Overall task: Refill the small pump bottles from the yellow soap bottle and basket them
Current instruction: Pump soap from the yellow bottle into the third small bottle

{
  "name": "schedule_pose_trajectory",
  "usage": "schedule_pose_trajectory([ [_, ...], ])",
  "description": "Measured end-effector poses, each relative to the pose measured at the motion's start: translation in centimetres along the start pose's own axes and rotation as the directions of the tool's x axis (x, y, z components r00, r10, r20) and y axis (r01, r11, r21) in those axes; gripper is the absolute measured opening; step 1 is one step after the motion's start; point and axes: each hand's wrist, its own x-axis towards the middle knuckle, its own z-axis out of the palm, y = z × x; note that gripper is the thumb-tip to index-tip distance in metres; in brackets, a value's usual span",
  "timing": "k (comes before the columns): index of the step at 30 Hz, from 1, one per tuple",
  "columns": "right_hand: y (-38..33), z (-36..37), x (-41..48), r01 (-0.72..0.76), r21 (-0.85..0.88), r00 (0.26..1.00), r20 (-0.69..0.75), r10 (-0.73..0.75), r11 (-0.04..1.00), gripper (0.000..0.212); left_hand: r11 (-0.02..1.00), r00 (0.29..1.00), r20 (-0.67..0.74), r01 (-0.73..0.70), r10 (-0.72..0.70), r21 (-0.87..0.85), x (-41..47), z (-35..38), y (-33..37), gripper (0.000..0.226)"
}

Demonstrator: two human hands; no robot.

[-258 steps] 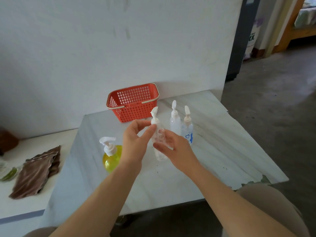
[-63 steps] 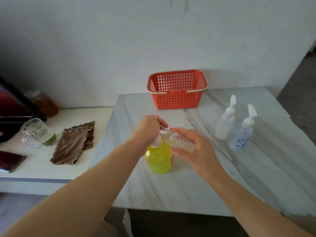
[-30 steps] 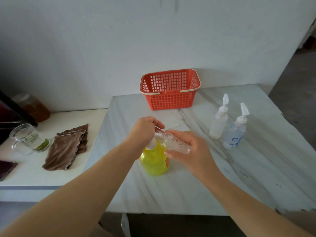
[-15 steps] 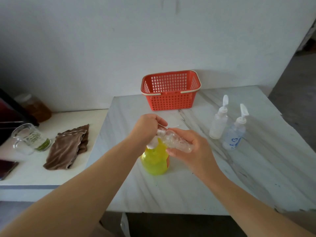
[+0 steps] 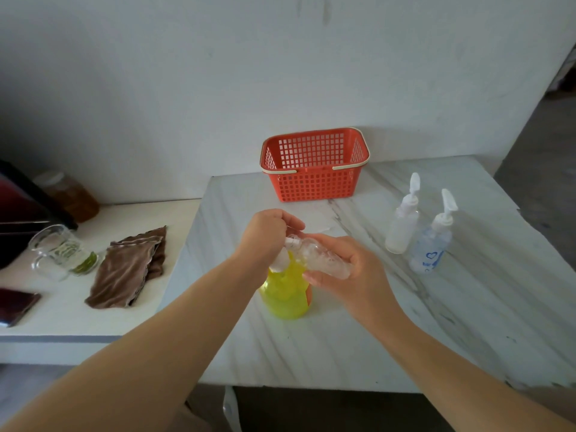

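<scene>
The left hand's fingers are curled down over the white pump of the yellow bottle, gripping its top at the centre of the frame. The right hand's fingers wrap round a clear bottle, which lies tilted with its open neck up against the pump (whether neck and spout touch is hidden behind the left hand). The right hand sits just right of the yellow bottle, which stands upright on the marble table. Right of centre, a white bottle and a heart bottle stand upright, pumps on, just beside each other. The red basket sits at upper centre, near the wall. At the left of the frame, on a white shelf, are a brown cloth, a glass mug, a jar and a dark phone
</scene>
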Motion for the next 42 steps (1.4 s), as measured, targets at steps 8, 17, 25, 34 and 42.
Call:
schedule_pose_trajectory([
  [8, 0.2, 0.3, -0.1, -0.003, 0.038, 1.0, -0.018, 0.003, 0.999, 0.048, 0.997, 0.999, 0.034, 0.008, -0.011, 0.076, 0.5, -0.2, 0.0, 0.037],
  [17, 0.7, 0.3, -0.2, -0.042, 0.051, 0.999, -0.002, 0.042, 0.998, 0.05, 0.995, 0.999, 0.023, 0.021, -0.023, 0.098, 0.6, -0.1, -0.9, 0.039],
  [25, -0.1, 0.2, 0.3, -0.029, 0.061, 1.0, -0.004, 0.029, 0.998, 0.053, 0.998, 0.999, -0.003, -0.041, 0.041, 0.044, 0.3, -0.5, 0.6, 0.033],
  [34, 0.7, 0.6, -0.1, -0.092, 0.117, 0.996, 0.0, 0.093, 0.989, 0.058, 0.999, 0.999, 0.035, -0.01, 0.008, 0.053, 1.1, -0.1, -0.8, 0.041],
  [42, 0.6, 0.4, 0.0, -0.072, 0.087, 0.997, 0.004, 0.072, 0.994, 0.058, 1.0, 1.0, 0.029, 0.01, -0.01, 0.022, 0.6, -0.1, -0.5, 0.039],
])
